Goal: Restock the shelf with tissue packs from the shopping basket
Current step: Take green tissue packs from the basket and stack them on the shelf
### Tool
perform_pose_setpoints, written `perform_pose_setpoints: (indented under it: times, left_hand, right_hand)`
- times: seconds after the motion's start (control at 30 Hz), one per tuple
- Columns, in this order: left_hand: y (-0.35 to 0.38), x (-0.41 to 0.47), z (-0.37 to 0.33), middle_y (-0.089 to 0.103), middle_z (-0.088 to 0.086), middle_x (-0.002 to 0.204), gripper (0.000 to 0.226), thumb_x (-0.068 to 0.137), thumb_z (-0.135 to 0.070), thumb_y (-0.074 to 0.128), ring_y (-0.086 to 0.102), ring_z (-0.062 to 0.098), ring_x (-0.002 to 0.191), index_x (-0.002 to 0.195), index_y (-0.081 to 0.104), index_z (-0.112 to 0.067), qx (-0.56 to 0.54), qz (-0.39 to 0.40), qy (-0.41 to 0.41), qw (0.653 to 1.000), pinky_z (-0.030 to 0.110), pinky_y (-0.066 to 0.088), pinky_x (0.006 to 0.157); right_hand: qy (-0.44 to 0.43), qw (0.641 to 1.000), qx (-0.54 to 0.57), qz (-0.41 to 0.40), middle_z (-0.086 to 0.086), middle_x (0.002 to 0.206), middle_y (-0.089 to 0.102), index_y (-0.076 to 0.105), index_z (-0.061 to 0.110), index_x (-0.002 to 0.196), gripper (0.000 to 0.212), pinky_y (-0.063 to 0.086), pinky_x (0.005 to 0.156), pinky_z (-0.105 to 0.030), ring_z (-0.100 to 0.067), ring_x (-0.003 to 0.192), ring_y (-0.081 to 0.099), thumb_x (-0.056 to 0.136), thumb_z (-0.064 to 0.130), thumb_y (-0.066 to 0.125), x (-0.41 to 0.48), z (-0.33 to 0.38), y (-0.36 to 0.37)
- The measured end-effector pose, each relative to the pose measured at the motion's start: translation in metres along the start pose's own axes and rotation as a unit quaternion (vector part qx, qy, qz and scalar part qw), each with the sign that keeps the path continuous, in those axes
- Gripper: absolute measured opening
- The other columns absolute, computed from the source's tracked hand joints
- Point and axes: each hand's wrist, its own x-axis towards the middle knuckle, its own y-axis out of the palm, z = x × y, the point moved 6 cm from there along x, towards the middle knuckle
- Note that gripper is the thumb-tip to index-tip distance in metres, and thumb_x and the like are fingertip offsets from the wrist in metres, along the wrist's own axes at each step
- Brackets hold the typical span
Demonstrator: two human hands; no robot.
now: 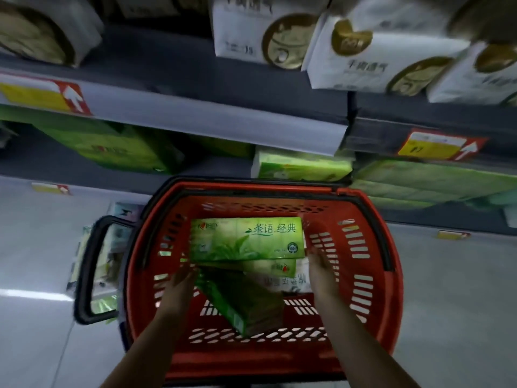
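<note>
Left hand [179, 284] and right hand [321, 266], both unclenched, flank stacked tissue packs [246, 239] in red basket [251, 357].

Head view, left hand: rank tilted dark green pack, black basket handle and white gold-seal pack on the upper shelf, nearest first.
1. Tilted dark green pack: in the red basket, right beside the left hand.
2. Black basket handle: outside the basket, off to the hand's left.
3. White gold-seal pack: on the upper shelf, far up and to the right.
</note>
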Motion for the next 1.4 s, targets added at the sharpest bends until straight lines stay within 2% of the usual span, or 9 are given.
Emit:
perform_pose_setpoints:
  times: [0.1,0.23,0.33,0.47,0.63,0.77,1.17,1.33,1.4]
  left_hand:
    - [0.006,0.026,0.013,0.052,0.016,0.134,0.036,0.098,-0.016,0.047,0.053,0.032,0.117,0.133,0.047,-0.005,0.018,0.012,-0.007,1.0,0.031,0.045,0.078]
    - [0.004,0.036,0.006,0.062,0.005,0.099,0.027,0.09,-0.027,0.059,0.059,0.027,0.099,0.11,0.059,-0.009,0.046,-0.02,0.031,0.998,0.029,0.044,0.072]
    - [0.002,0.044,0.004,0.063,0.011,0.115,0.035,0.095,-0.029,0.053,0.059,0.027,0.104,0.122,0.057,-0.008,0.031,-0.028,0.037,0.998,0.036,0.046,0.085]
    - [0.01,0.048,-0.007,0.065,0.007,0.109,0.027,0.098,-0.023,0.047,0.06,0.023,0.103,0.118,0.06,-0.009,0.024,0.006,0.042,0.999,0.03,0.042,0.078]
    - [0.012,0.055,-0.015,0.062,0.009,0.122,0.044,0.097,-0.038,0.042,0.057,0.024,0.113,0.127,0.056,-0.009,0.032,0.052,0.025,0.998,0.032,0.041,0.087]
    - [0.021,0.052,-0.019,0.06,0.009,0.126,0.053,0.093,-0.046,0.043,0.054,0.022,0.116,0.131,0.053,-0.011,0.022,0.079,0.023,0.996,0.025,0.04,0.081]
    - [0.012,0.009,-0.033,0.064,0.016,0.096,0.015,0.098,-0.03,0.045,0.062,0.027,0.089,0.102,0.055,-0.019,-0.035,0.043,0.065,0.996,0.04,0.047,0.086]
    - [0.007,-0.027,-0.048,0.062,0.009,0.092,0.012,0.099,-0.022,0.043,0.061,0.024,0.083,0.099,0.053,-0.014,-0.044,0.051,0.078,0.995,0.033,0.048,0.071]
    - [0.004,-0.041,-0.055,0.061,0.007,0.09,0.011,0.099,-0.02,0.044,0.061,0.021,0.081,0.097,0.053,-0.015,-0.05,0.048,0.078,0.995,0.031,0.046,0.067]
  right_hand:
    - [-0.004,1.0,-0.007,0.006,-0.011,0.141,0.048,0.04,0.022,0.142,0.047,0.039,0.095,-0.038,-0.034,0.126,0.047,0.1,0.043,0.035,0.022,-0.002,0.009]
    - [-0.012,0.999,-0.025,0.028,-0.01,0.143,0.046,0.038,0.028,0.142,0.051,0.036,0.085,-0.034,-0.034,0.126,0.047,0.098,0.051,0.03,0.039,-0.001,0.019]
    - [-0.016,0.998,-0.034,0.04,-0.01,0.145,0.044,0.037,0.028,0.142,0.056,0.038,0.095,-0.041,-0.034,0.127,0.045,0.096,0.057,0.026,0.049,0.005,0.024]
    - [-0.018,0.998,-0.032,0.043,-0.007,0.148,0.04,0.033,0.028,0.144,0.058,0.035,0.103,-0.046,-0.032,0.131,0.043,0.096,0.058,0.023,0.057,0.011,0.032]
    - [-0.029,0.999,-0.002,0.031,-0.009,0.146,0.042,0.037,0.026,0.143,0.053,0.034,0.102,-0.045,-0.032,0.13,0.044,0.098,0.052,0.028,0.063,0.012,0.039]
    - [-0.018,0.999,0.016,0.032,-0.008,0.148,0.04,0.037,0.026,0.143,0.054,0.032,0.105,-0.046,-0.033,0.131,0.042,0.097,0.053,0.03,0.062,0.009,0.041]
    - [-0.015,0.995,0.099,0.013,-0.002,0.151,0.036,0.035,0.032,0.144,0.053,0.03,0.107,-0.05,-0.03,0.134,0.038,0.096,0.056,0.032,0.027,0.009,0.013]
    - [-0.061,0.99,0.124,0.011,0.004,0.144,0.047,0.043,0.036,0.138,0.044,0.035,0.108,-0.051,-0.026,0.13,0.045,0.096,0.049,0.044,-0.007,0.007,-0.012]
    - [-0.079,0.987,0.139,0.011,0.01,0.136,0.051,0.046,0.033,0.137,0.043,0.034,0.106,-0.041,-0.017,0.124,0.047,0.095,0.043,0.048,-0.024,0.012,-0.022]
